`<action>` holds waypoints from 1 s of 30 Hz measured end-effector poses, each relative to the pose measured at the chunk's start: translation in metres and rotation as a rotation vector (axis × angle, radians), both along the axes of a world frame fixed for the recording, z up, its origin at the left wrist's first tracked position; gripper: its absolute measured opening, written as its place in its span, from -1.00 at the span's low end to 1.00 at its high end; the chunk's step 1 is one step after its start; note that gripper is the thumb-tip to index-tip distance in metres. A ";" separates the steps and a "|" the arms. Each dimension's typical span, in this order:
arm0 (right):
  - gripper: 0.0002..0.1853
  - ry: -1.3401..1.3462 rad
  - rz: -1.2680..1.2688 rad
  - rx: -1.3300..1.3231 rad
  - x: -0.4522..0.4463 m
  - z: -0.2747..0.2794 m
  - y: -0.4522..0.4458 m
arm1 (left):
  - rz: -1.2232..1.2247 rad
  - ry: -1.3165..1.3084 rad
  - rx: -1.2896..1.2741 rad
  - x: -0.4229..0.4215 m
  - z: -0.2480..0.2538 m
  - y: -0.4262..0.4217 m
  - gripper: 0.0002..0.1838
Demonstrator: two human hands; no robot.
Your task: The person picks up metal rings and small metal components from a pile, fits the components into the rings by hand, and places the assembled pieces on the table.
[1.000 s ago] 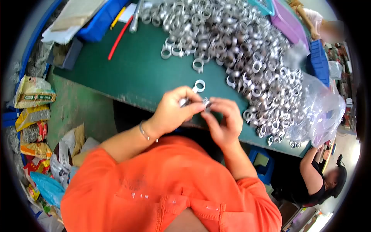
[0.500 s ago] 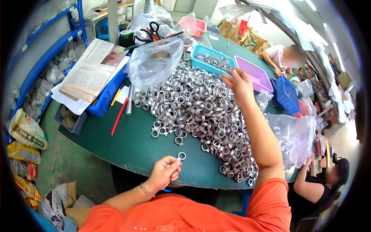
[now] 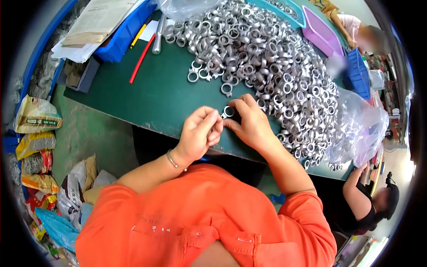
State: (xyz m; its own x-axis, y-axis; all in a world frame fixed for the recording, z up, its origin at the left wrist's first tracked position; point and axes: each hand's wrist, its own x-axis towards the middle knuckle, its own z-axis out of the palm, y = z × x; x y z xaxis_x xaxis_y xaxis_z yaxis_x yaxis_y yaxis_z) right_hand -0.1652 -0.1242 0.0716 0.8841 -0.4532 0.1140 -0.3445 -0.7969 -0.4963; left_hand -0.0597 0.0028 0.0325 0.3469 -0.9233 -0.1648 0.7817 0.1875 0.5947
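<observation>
A small silvery metal ring clamp (image 3: 228, 111) is held up between my two hands, over the front edge of the green table. My left hand (image 3: 200, 133) is closed, its thumb and fingertips pinching the small lug on the ring's side. From the right, my right hand (image 3: 251, 122) has its thumb and bent forefinger on the ring. Its other fingers are partly hidden. Just beyond them spreads a large heap of similar metal ring clamps (image 3: 267, 58), with one loose ring clamp (image 3: 227, 89) at its near edge.
A red stick (image 3: 142, 60), a yellow pen (image 3: 138, 36) and a metal rod (image 3: 158, 40) lie left. Newspapers (image 3: 95, 22) cover a blue bin (image 3: 120, 46). Behind the heap stand a turquoise basket (image 3: 296, 22) and purple basket (image 3: 320, 33). Two other people sit at right.
My right hand has come back from the turquoise basket to the ring clamp at my left hand. The view has tilted down, so the table appears higher.
</observation>
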 end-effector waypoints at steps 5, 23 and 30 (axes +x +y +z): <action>-0.62 -0.375 -0.163 0.336 -0.008 -0.015 0.008 | -0.015 -0.105 -0.027 -0.002 -0.002 -0.002 -0.94; -0.82 -0.735 0.097 0.434 -0.013 -0.030 0.014 | -0.044 -0.199 0.073 -0.001 0.005 -0.004 -0.87; -0.84 -0.666 0.091 0.346 -0.013 -0.028 0.014 | -0.085 -0.058 0.013 0.002 0.004 -0.001 -0.88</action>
